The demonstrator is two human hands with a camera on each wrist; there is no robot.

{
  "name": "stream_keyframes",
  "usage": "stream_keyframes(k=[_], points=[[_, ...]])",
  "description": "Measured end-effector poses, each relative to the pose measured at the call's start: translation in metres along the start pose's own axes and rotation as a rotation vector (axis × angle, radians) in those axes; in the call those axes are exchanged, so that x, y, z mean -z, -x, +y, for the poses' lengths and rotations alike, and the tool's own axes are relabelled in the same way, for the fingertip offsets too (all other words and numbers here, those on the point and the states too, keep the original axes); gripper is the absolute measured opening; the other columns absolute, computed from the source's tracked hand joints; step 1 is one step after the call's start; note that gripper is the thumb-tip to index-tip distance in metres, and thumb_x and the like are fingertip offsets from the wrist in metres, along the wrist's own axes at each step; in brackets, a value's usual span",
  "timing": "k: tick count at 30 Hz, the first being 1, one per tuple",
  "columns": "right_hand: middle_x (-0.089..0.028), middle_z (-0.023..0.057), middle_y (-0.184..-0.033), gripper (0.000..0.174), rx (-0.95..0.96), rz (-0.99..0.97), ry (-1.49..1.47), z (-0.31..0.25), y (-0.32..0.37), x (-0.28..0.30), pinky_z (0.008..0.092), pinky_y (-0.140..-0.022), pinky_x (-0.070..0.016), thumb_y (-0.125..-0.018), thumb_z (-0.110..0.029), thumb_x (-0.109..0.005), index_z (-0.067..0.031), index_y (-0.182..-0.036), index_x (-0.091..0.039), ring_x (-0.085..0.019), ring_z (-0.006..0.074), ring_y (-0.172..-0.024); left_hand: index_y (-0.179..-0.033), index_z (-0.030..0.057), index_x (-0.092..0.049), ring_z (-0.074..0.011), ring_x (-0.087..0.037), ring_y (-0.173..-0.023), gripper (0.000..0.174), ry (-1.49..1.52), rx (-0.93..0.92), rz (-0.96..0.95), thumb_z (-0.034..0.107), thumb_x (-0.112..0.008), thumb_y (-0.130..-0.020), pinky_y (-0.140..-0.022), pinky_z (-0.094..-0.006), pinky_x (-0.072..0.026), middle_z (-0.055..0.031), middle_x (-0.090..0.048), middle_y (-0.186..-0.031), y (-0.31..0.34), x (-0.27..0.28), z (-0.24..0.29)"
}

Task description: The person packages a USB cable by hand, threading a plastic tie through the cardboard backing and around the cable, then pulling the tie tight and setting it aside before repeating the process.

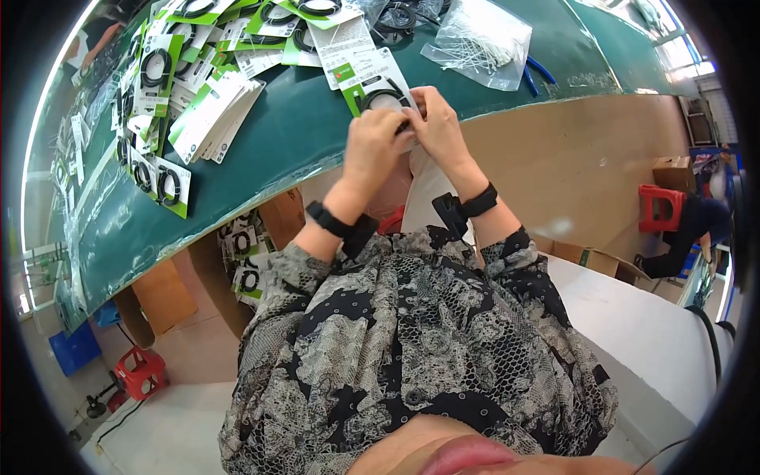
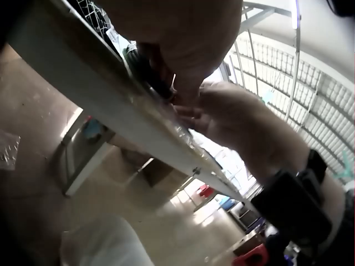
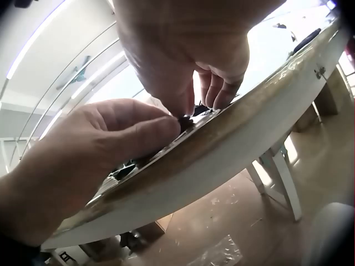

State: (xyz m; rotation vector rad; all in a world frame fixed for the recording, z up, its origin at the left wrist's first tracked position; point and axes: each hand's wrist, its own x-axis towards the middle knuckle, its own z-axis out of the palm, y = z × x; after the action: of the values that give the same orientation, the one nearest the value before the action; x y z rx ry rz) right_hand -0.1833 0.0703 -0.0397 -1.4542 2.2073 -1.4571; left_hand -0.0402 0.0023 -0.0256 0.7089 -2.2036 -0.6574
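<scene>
A coiled black cable point(image 1: 366, 100) lies against a white and green packaging card point(image 1: 370, 77) at the table's near edge. My left hand point(image 1: 374, 142) pinches the cable at the card's lower end; in the right wrist view, that left hand point(image 3: 94, 138) has thumb and forefinger together on a dark piece. Close beside it, my right hand point(image 1: 442, 133) has bent fingers on the same part of the cable. Seen from the right wrist, the right hand point(image 3: 188, 50) reaches down over the card. The fingertips partly hide the cable.
Many carded cables point(image 1: 156, 75) pile up at the left and back of the green table point(image 1: 293, 119). A stack of cards point(image 1: 214, 119) lies nearer. Right of the work are a bag of white ties point(image 1: 483, 43) and blue-handled pliers point(image 1: 541, 73). A person point(image 1: 697, 226) is at far right.
</scene>
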Motion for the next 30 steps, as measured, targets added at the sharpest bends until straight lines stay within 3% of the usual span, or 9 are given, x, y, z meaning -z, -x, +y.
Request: stream_keyframes(k=[2, 4, 5, 8, 13, 17, 20, 28, 30], points=[[-0.064, 0.0093, -0.088, 0.020, 0.046, 0.003, -0.012, 0.002, -0.005, 0.003, 0.0267, -0.066, -0.0494, -0.083, -0.001, -0.062, -0.0008, -0.103, -0.059, -0.062, 0.0146, -0.078, -0.091, 0.0093, -0.061, -0.0241, -0.054, -0.082, 0.021, -0.099, -0.186, 0.028, 0.016, -0.072, -0.074, -0.074, -0.0366, -0.0399, -0.0044, -0.056, -0.084, 0.002, -0.019, 0.007], [-0.064, 0.0143, -0.087, 0.015, 0.123, 0.019, -0.033, 0.009, -0.008, 0.010, 0.0291, -0.067, -0.0502, -0.081, 0.001, -0.062, -0.0002, -0.095, -0.060, -0.064, 0.0221, -0.078, -0.090, 0.0098, -0.060, -0.0242, -0.054, -0.082, 0.021, -0.107, -0.157, 0.014, 0.017, -0.072, -0.074, -0.074, -0.0368, -0.0383, -0.0038, -0.056, -0.084, 0.000, -0.021, 0.006], [-0.064, 0.0143, -0.087, 0.015, 0.117, 0.007, -0.027, 0.013, -0.007, 0.012, 0.0291, -0.067, -0.0502, -0.081, 0.001, -0.062, -0.0002, -0.095, -0.060, -0.064, 0.0221, -0.078, -0.089, 0.0103, -0.060, -0.0242, -0.053, -0.083, 0.021, -0.121, -0.124, -0.001, 0.017, -0.072, -0.074, -0.074, -0.0369, -0.0368, -0.0032, -0.055, -0.083, 0.003, -0.022, 0.006], [-0.064, 0.0063, -0.087, 0.018, 0.112, -0.104, -0.180, 0.016, -0.019, 0.012, 0.0238, -0.064, -0.0480, -0.082, 0.002, -0.063, -0.0026, -0.099, -0.062, -0.061, 0.0113, -0.074, -0.088, 0.0110, -0.060, -0.0238, -0.052, -0.081, 0.019, -0.148, -0.108, 0.006, 0.017, -0.071, -0.074, -0.072, -0.0367, -0.0347, -0.0024, -0.055, -0.082, 0.002, -0.025, 0.004], [-0.063, 0.0053, -0.086, 0.022, 0.093, -0.168, -0.158, 0.014, -0.020, 0.018, 0.0240, -0.062, -0.0473, -0.080, 0.005, -0.064, -0.0036, -0.100, -0.062, -0.059, 0.0105, -0.073, -0.083, 0.0118, -0.061, -0.0221, -0.051, -0.077, 0.013, -0.126, -0.168, 0.023, 0.016, -0.070, -0.075, -0.069, -0.0356, -0.0331, -0.0016, -0.054, -0.080, 0.006, -0.025, -0.004], [-0.062, 0.0044, -0.084, 0.027, 0.163, -0.211, -0.206, 0.018, -0.021, 0.021, 0.0241, -0.061, -0.0463, -0.079, 0.006, -0.065, -0.0057, -0.104, -0.062, -0.057, 0.0110, -0.071, -0.079, 0.0115, -0.060, -0.0214, -0.050, -0.076, 0.011, -0.089, -0.167, 0.023, 0.015, -0.069, -0.075, -0.069, -0.0352, -0.0328, -0.0014, -0.054, -0.079, 0.007, -0.024, -0.002], [-0.060, 0.0065, -0.087, 0.030, 0.295, -0.188, -0.127, 0.021, -0.022, 0.017, 0.0268, -0.062, -0.0475, -0.079, 0.008, -0.062, -0.0061, -0.106, -0.060, -0.057, 0.0162, -0.071, -0.078, 0.0120, -0.059, -0.0216, -0.049, -0.077, 0.010, -0.083, -0.161, 0.011, 0.016, -0.068, -0.075, -0.070, -0.0357, -0.0326, -0.0016, -0.053, -0.079, 0.005, -0.023, -0.003], [-0.054, 0.0110, -0.089, 0.029, 0.292, -0.153, 0.029, 0.015, -0.021, 0.010, 0.0333, -0.064, -0.0494, -0.078, 0.009, -0.061, -0.0041, -0.104, -0.057, -0.059, 0.0256, -0.075, -0.079, 0.0132, -0.057, -0.0228, -0.049, -0.079, 0.011, -0.072, -0.191, -0.046, 0.017, -0.067, -0.075, -0.071, -0.0370, -0.0325, -0.0024, -0.052, -0.081, 0.007, -0.021, -0.005], [-0.053, 0.0105, -0.088, 0.030, 0.325, -0.150, 0.037, 0.023, -0.022, 0.007, 0.0333, -0.064, -0.0493, -0.078, 0.008, -0.061, -0.0042, -0.105, -0.057, -0.059, 0.0247, -0.076, -0.079, 0.0133, -0.058, -0.0232, -0.049, -0.079, 0.012, -0.100, -0.249, -0.053, 0.018, -0.067, -0.075, -0.071, -0.0366, -0.0324, -0.0025, -0.052, -0.081, 0.008, -0.022, -0.007]])
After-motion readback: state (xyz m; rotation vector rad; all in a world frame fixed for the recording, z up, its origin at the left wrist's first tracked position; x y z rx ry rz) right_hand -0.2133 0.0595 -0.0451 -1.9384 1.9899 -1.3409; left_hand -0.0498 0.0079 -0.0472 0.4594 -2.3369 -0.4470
